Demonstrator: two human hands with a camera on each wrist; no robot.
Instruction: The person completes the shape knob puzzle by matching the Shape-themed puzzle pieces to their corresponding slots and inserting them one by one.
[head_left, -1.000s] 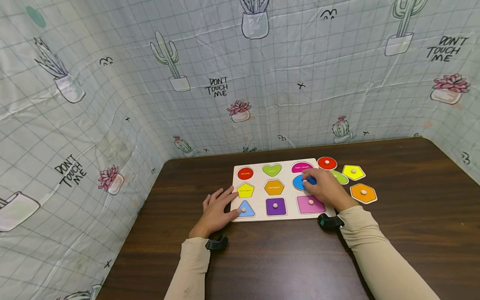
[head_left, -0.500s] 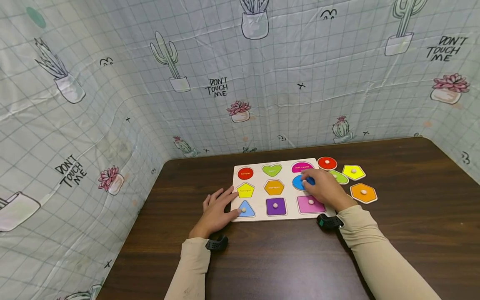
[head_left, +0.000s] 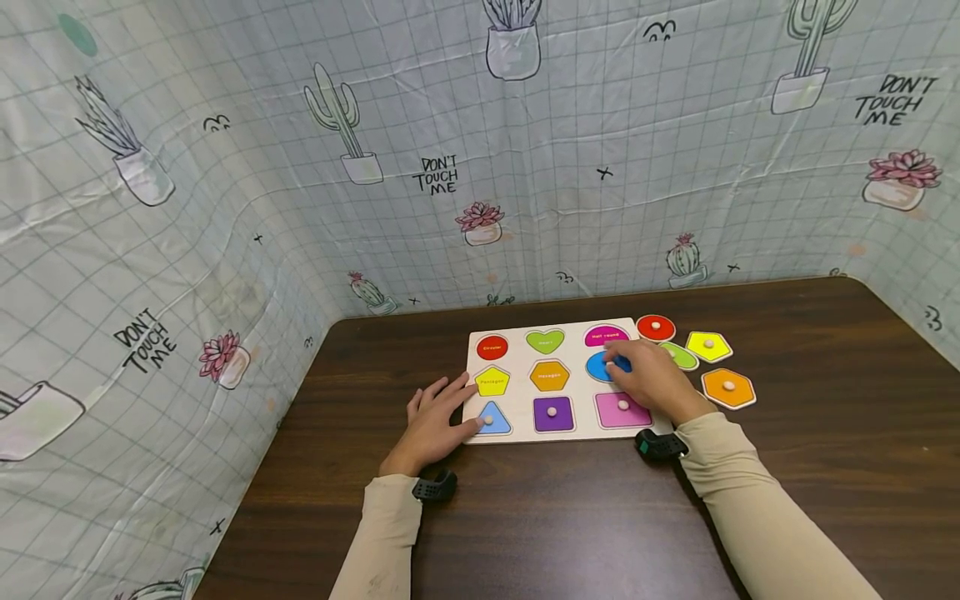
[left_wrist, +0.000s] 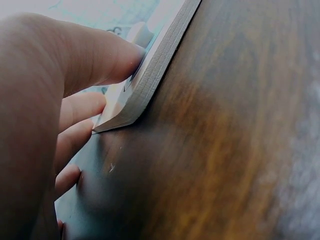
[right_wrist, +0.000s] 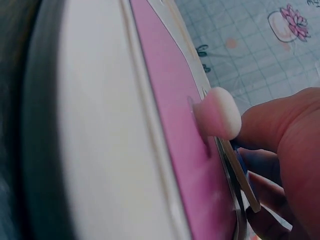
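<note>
A white wooden knob puzzle board (head_left: 517,425) lies on the brown table. My left hand (head_left: 429,425) rests on its left edge, fingers spread, the thumb at the light blue triangle (head_left: 495,421) and its knob. With thumb and fingers, my right hand (head_left: 656,379) pinches a blue oval piece (head_left: 597,367) at the oval spot on the board's right side. The right wrist view shows the edge of this piece (right_wrist: 245,185) tilted, behind the pink rectangle (right_wrist: 175,100) and its knob. The right fingers hide most of the oval. A purple square (head_left: 553,414) sits in the bottom row.
Right of the board lie loose knobbed pieces: a red circle (head_left: 656,327), a green piece (head_left: 682,356) partly behind the right hand, a yellow pentagon (head_left: 708,346) and an orange hexagon (head_left: 728,388). A patterned cloth (head_left: 525,167) hangs behind the table.
Both hands stay nearly in place. The right hand, with the blue oval piece, shifts only very slightly at the same spot; the head view drifts a little.
</note>
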